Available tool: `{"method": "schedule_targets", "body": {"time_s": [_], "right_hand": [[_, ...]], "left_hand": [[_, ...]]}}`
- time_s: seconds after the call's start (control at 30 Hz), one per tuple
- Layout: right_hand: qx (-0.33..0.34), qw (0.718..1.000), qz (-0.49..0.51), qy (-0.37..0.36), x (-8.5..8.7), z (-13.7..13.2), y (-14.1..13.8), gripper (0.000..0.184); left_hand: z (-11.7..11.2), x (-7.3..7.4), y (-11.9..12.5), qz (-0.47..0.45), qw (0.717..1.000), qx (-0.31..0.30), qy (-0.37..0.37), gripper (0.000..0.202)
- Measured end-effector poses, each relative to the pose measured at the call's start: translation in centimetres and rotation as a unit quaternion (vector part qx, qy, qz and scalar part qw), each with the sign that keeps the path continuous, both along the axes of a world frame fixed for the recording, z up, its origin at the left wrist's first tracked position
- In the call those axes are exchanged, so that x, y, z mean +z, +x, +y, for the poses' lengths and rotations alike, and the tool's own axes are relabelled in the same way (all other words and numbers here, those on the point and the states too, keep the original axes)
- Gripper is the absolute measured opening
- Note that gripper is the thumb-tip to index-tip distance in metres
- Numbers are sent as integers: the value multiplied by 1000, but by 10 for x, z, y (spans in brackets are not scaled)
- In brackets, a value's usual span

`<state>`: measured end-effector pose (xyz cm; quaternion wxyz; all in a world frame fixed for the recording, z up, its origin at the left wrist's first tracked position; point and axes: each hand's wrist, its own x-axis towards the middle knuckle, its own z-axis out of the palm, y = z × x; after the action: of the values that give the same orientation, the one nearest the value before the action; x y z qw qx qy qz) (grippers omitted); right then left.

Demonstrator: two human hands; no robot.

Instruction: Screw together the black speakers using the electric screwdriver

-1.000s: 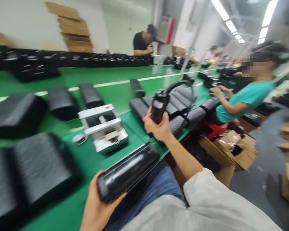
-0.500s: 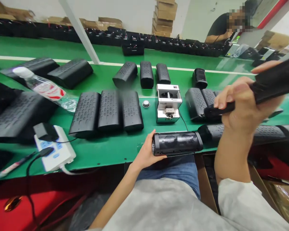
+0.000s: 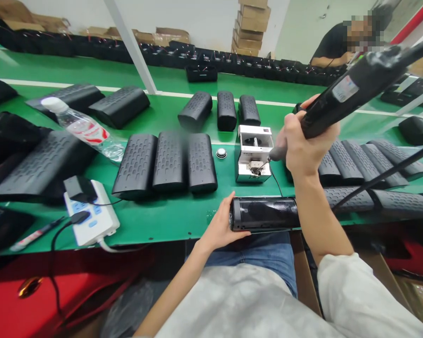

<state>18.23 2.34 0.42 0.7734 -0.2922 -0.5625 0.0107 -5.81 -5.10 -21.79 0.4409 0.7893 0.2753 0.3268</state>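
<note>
My left hand grips one end of a black speaker housing that lies lengthwise along the bench's front edge. My right hand is wrapped round a black electric screwdriver, tilted with its cord end up and right. The thin bit points down-left at the mouth of a white screw feeder; whether it touches a screw there is too small to tell. A small round silver-rimmed part lies on the green bench left of the feeder.
Several black patterned housings stand left of the feeder, with more at the right. A plastic bottle leans at the left, behind a white power strip with plugs. A person sits across the bench.
My right hand has swung the screwdriver left, bringing its bit to the screw feeder. My left hand keeps its hold on the speaker housing. The view has shifted slightly.
</note>
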Motion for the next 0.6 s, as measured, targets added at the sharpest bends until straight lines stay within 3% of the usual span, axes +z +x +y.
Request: {"method": "schedule_targets", "body": {"time_s": [0.27,0.6], "right_hand": [[-41,998,-12,-36,-5,18,3,25],[-15,999,6,-49,3,24,15,26]], "left_hand": [[1,0,0,-5,1000,-5,2,143],[3,0,8,-47,997,-29,55,141]]}}
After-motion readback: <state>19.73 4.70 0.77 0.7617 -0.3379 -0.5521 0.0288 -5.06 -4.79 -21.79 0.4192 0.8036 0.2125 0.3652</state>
